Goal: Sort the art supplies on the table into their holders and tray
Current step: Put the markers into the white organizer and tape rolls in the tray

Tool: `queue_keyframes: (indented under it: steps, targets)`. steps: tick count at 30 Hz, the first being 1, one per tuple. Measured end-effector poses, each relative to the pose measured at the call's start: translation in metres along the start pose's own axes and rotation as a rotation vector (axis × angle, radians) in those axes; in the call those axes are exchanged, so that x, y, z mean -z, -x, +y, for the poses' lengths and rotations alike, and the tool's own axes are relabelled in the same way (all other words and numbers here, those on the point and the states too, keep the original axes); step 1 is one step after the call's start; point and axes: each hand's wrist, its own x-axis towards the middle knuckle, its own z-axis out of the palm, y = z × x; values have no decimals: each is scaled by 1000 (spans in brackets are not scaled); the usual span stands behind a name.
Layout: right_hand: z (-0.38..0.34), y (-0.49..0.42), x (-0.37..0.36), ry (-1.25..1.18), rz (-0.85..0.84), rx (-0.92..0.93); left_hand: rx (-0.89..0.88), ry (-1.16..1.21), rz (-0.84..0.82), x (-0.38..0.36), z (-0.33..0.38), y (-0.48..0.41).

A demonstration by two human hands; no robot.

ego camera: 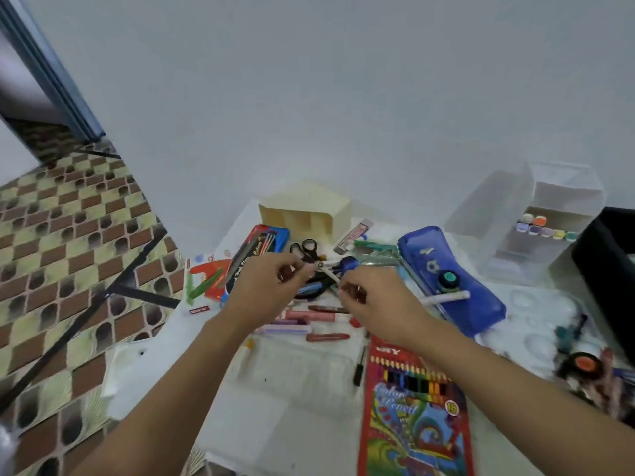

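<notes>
Blue-handled scissors (347, 264) lie over the pile in the middle of the white table (275, 389), blades spread toward me. My left hand (271, 283) pinches one blade near the pivot. My right hand (374, 300) has its fingers curled at the tip of the other blade. Black-handled scissors (307, 249) lie just behind. Several crayons (309, 317) lie under my hands. The cream holder (305, 214) stands at the back against the wall. A white palette tray (536, 324) lies to the right.
A blue pencil case (446, 276) with a teal-lidded jar and a white marker on it lies right of my hands. A red coloured-pencil box (412, 407) lies near me. A clear drawer organiser (536, 218), a black box (608, 269) and pen packs (254, 255) ring the pile.
</notes>
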Motion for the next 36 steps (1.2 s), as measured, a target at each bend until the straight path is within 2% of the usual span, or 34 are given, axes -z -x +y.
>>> queue_keyframes:
  steps: [2,5,8,12,19,22,27,32,36]
  targets:
    - [-7,-10,-15,60,-56,21,-8,-187,-152,9,-21,-1]
    - [-9,-20,-35,192,-171,70,-117,-510,-307,11,-37,-2]
    - [-8,-24,-45,285,-229,75,-211,-659,-364,4,-42,-4]
    - [-9,-24,-49,340,-279,76,-248,-748,-406,0,-49,-11]
    - [-12,-22,-49,361,-271,73,-243,-783,-495,-3,-52,-23]
    - [-12,-20,-44,273,-274,-3,-266,-764,-538,-3,-49,-28]
    - [-11,-28,-21,119,-301,-195,-253,-652,-550,-4,-50,-31]
    - [-4,-25,-6,46,-238,-243,-197,-530,-605,-6,-57,-31]
    - [-2,-19,6,-5,-163,-267,-228,-401,-571,0,-47,-34]
